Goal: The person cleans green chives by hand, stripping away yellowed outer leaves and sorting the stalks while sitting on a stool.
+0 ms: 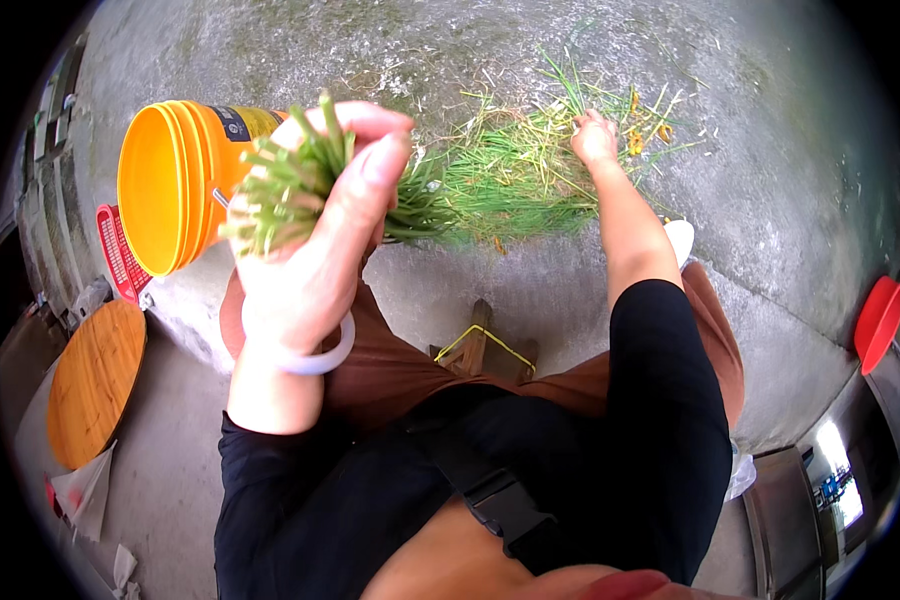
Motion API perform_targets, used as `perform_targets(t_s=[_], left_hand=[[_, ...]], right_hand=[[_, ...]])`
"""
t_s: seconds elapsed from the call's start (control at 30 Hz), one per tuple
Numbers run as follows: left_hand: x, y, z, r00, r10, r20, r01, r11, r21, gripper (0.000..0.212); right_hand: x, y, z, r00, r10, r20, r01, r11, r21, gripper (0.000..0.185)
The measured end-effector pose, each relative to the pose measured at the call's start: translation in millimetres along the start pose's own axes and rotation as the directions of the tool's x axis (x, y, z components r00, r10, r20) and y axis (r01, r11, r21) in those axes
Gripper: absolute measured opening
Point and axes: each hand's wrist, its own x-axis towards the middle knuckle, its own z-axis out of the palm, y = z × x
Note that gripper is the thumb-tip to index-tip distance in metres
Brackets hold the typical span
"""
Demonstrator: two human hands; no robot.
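Close to the camera, my left hand [330, 217] is closed around a thick bundle of green stalks [289, 195], their cut ends turned towards me and their thin leaves trailing behind. A pale bangle circles that wrist. My right hand [595, 139] reaches down to the right part of a loose pile of long grass-like greens [510, 165] on the concrete floor. Green blades stand up just beyond its fingertips; whether the fingers grip them cannot be told. Yellowed, wilted leaves [636, 141] lie just right of that hand.
A yellow plastic bucket [184, 187] lies on its side at the left, beside a red perforated basket [120, 255]. A round wooden board [97, 382] is further down on the left. A red basin [879, 324] stands at the far right. A wooden stool [469, 352] shows between my legs.
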Motion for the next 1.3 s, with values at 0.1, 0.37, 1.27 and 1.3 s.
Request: perform_targets(t_s=[0.1,0.37,1.27,1.3], left_hand=[[5.5,-2.2,1.8,0.999,-0.022,0.027,0.021,0.999,0.047,0.017],[10.6,6.7,15.9,0.996,-0.065,0.061,0.064,0.998,0.028,0.014],[-21.7,2.7,11.9,0.988,0.051,0.142,-0.064,0.994,0.086,0.008],[-20.4,-1.0,9.8,0.989,0.049,0.138,-0.063,0.993,0.099,0.008]], right_hand=[[29.0,1.9,25.6,0.989,0.115,0.097,-0.115,0.993,-0.008,0.046],[23.1,6.5,-9.4,0.826,0.467,-0.317,0.137,0.379,0.915,0.029],[-161.8,-85.5,-144.8,0.999,-0.039,-0.003,-0.009,-0.311,0.950,0.020],[-157.3,-104.4,-132.3,0.989,-0.145,0.004,-0.048,-0.306,0.951,0.020]])
